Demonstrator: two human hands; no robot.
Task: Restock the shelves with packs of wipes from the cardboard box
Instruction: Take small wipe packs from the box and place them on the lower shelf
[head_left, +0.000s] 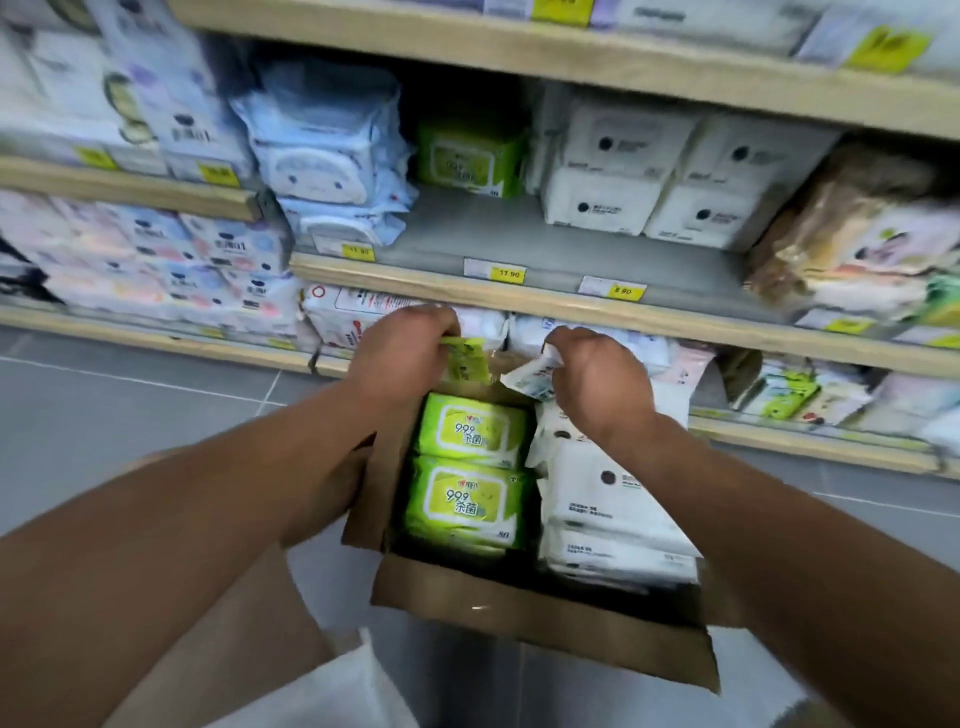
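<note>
Green wipes pack (467, 358) gripped by left hand (400, 348); white pack (530, 379) by right hand (597, 374).

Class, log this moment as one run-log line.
left hand: grips green pack | right hand: grips white pack | both over cardboard box | shelf gap unfilled

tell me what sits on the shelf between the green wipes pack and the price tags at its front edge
Nothing: in the head view the grey shelf is bare from the green pack forward to the price tags.
</note>
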